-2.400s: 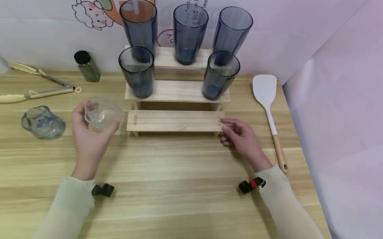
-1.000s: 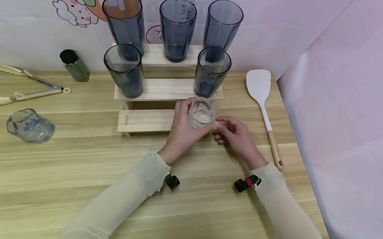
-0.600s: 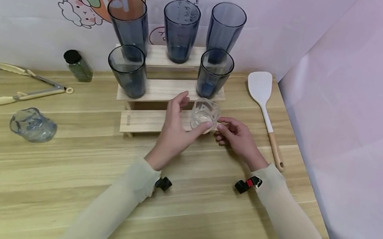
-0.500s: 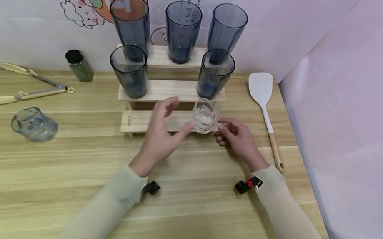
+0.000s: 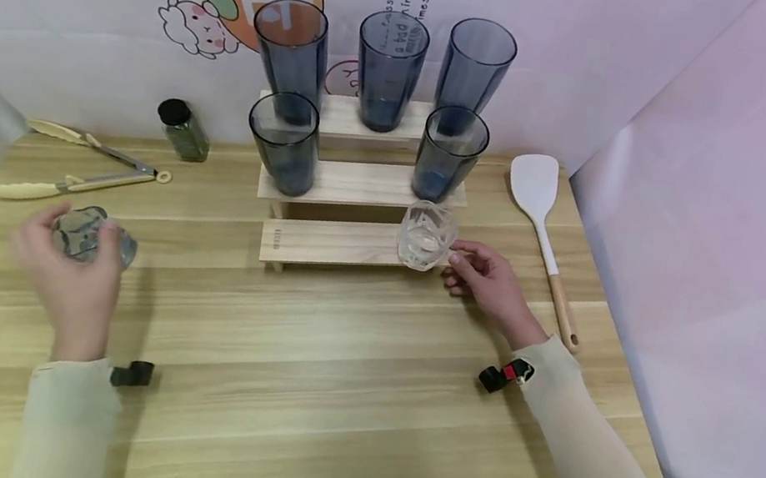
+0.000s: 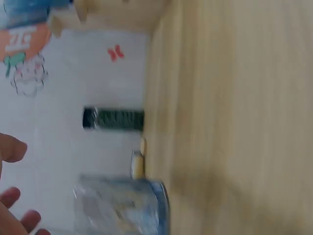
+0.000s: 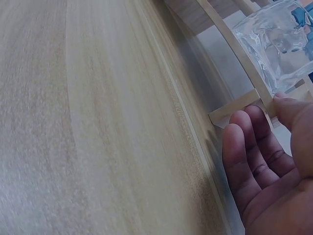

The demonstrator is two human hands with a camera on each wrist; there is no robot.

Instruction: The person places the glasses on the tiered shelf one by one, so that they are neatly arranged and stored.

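Note:
My left hand (image 5: 73, 293) is at a bluish wavy glass (image 5: 78, 232) on the table's left side. Thumb and fingers spread over it in the head view, while the left wrist view has the fingertips apart from the glass (image 6: 122, 205). My right hand (image 5: 489, 284) pinches the right end of the lowest shelf of a wooden step rack (image 5: 329, 243). In the right wrist view its thumb is on top and its fingers are under the board. A clear wavy glass (image 5: 425, 238) stands upright on that shelf, right beside the right thumb.
Tall blue glasses (image 5: 389, 75) line the rack's top step, and two shorter ones (image 5: 284, 146) stand on the middle step. Tongs (image 5: 98, 170) and a black-capped jar (image 5: 184, 131) lie at the back left. A white spatula (image 5: 535, 193) lies right of the rack.
My left hand brought the clear glass to the right end of the lowest shelf, let go of it, and moved left to the bluish glass. The right hand kept its place.

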